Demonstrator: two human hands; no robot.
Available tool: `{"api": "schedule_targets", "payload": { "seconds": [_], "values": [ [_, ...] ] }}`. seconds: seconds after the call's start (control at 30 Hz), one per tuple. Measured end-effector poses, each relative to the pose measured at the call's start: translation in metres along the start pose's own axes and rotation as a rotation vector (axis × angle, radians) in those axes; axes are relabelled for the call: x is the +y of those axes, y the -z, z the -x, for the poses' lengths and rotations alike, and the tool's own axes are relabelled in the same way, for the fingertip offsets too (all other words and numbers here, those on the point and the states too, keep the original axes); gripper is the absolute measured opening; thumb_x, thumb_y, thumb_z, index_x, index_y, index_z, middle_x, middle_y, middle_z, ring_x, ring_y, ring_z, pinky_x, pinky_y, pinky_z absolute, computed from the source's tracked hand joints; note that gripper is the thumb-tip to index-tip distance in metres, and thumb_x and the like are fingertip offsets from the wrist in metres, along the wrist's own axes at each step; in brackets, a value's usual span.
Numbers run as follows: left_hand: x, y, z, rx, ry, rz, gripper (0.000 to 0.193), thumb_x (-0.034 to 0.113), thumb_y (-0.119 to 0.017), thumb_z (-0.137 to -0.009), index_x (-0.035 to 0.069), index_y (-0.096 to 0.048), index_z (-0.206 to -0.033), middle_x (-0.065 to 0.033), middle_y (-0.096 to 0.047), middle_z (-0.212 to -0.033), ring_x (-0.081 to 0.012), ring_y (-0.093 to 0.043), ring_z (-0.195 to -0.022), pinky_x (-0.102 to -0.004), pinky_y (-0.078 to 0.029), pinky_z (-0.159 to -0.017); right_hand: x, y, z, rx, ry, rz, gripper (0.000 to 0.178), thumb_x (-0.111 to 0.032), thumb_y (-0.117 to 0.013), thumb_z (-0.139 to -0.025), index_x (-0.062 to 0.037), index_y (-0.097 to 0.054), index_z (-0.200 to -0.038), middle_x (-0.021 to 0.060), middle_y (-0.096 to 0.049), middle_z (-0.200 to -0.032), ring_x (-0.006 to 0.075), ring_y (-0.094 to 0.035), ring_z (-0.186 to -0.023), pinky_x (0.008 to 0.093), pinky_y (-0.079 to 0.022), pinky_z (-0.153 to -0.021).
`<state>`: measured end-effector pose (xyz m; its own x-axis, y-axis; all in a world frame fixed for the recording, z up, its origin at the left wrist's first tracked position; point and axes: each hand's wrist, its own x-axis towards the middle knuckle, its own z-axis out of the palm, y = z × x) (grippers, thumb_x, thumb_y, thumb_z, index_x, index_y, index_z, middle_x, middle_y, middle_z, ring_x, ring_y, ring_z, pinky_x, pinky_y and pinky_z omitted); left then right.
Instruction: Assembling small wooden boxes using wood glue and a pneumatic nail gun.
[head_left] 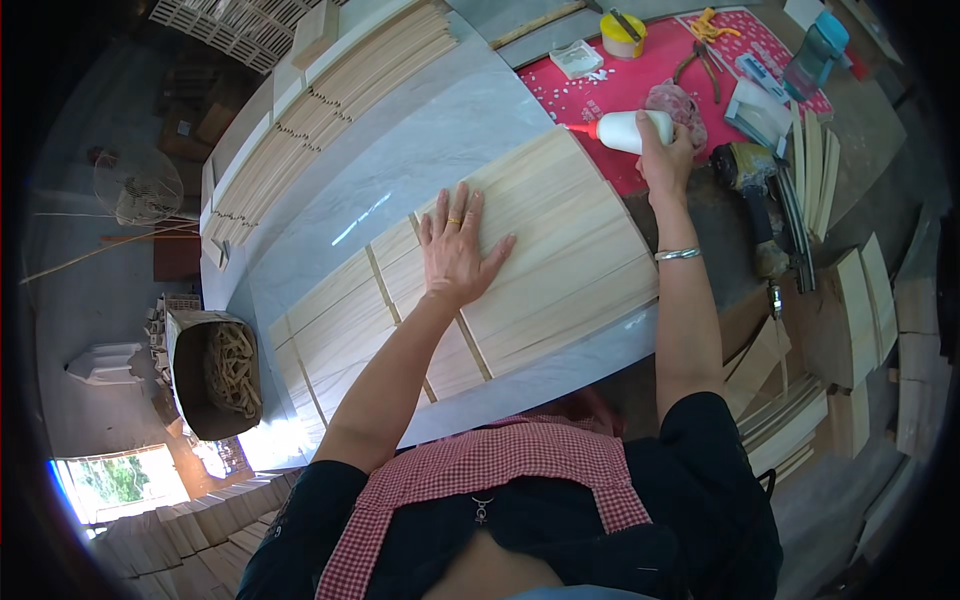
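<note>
My left hand [456, 250] lies flat with its fingers spread on the pale wooden boards [565, 250], which rest side by side on the table. Dark narrow gaps or grooves run between some of the boards. My right hand [672, 155] is wrapped round a white glue bottle [622, 131] with a red nozzle. The bottle is tilted on its side, its tip pointing left just above the far right corner of the boards. A crumpled clear plastic bag [678, 105] lies just beyond my right hand.
Stacked wood strips [330, 105] line the table's far left edge. On a pink sheet [560, 90] sit a yellow tape roll [622, 38], pliers [697, 70] and a blue-lidded bottle [815, 55]. A nail gun [762, 200] lies right of my arm; a box of scraps [215, 375] stands left.
</note>
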<state>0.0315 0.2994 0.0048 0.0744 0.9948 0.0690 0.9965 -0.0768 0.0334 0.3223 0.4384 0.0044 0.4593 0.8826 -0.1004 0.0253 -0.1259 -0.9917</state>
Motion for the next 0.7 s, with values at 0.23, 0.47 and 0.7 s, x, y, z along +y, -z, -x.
{"api": "schedule_targets", "payload": {
  "seconds": [0.23, 0.47, 0.7],
  "values": [
    [-0.002, 0.000, -0.001, 0.006, -0.003, 0.016, 0.082, 0.062, -0.048, -0.097, 0.008, -0.037, -0.158, -0.0112, -0.028, -0.167, -0.0355, -0.015, -0.156, -0.0546, -0.013, -0.124, 0.004, 0.027, 0.006, 0.019, 0.049, 0.054, 0.052, -0.036, -0.076, -0.086, 0.0064, -0.061, -0.112, 0.0187, -0.068, -0.095, 0.0230, -0.064, -0.072, 0.0322, -0.054, -0.059],
    [-0.002, -0.002, -0.001, 0.037, -0.017, 0.045, 0.083, 0.064, -0.048, -0.097, 0.006, -0.038, -0.156, -0.0129, -0.030, -0.166, -0.0372, -0.016, -0.156, -0.0562, -0.014, -0.123, -0.002, 0.067, 0.033, 0.044, 0.048, 0.121, 0.051, -0.035, -0.076, -0.085, 0.0073, -0.063, -0.109, 0.0170, -0.068, -0.095, 0.0234, -0.063, -0.076, 0.0341, -0.053, -0.068],
    [-0.002, -0.001, -0.002, 0.009, -0.003, 0.007, 0.083, 0.063, -0.048, -0.097, 0.009, -0.035, -0.159, -0.0103, -0.027, -0.168, -0.0340, -0.015, -0.157, -0.0536, -0.014, -0.124, -0.008, 0.097, 0.053, 0.044, 0.017, 0.166, 0.051, -0.035, -0.076, -0.086, 0.0075, -0.063, -0.110, 0.0173, -0.068, -0.095, 0.0228, -0.063, -0.078, 0.0340, -0.053, -0.070]
  ]
}}
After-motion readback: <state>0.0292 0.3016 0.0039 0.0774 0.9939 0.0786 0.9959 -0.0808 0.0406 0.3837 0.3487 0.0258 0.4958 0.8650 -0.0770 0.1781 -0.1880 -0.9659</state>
